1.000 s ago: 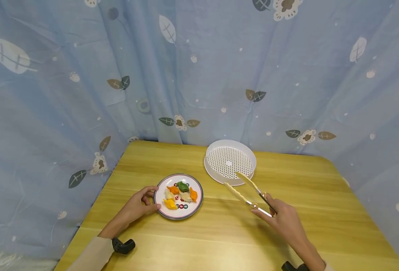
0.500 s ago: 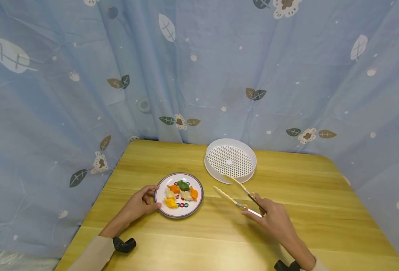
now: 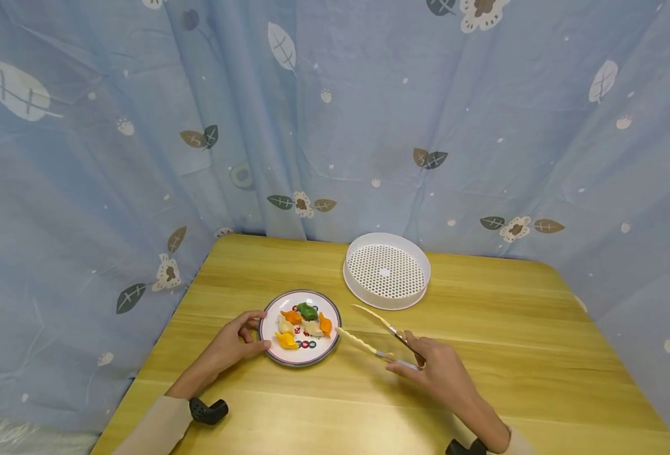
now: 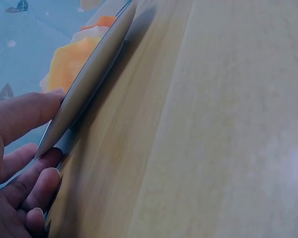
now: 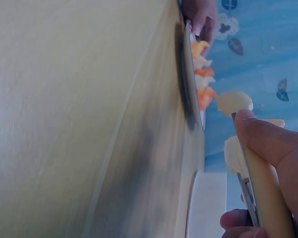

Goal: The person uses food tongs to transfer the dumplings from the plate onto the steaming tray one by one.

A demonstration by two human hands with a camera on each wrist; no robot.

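My left hand [image 3: 229, 346] pinches the near-left rim of a white plate [image 3: 312, 359], thumb on top and fingertips under the edge in the left wrist view. Several small dumpling-shaped pieces lie on the plate: a green one [image 3: 307, 312], a yellow one [image 3: 286, 341], two orange ones, including one at the right [image 3: 325, 325], and pale ones [image 3: 311, 328]. My right hand [image 3: 443, 376] grips a pair of tongs [image 3: 383, 355] with cream tips. The tips are spread with nothing between them, one beside the plate's right rim.
A round white steamer basket [image 3: 390, 303] with a perforated base stands behind the plate, near the back of the wooden table [image 3: 500, 316]. Behind the table hangs a blue patterned curtain [image 3: 369, 126]. Each wrist wears a black device, such as the left one [image 3: 208, 412].
My right hand has carried the spread tongs left and nearer, from in front of the basket to the plate's right side. The left hand and plate have stayed in place.
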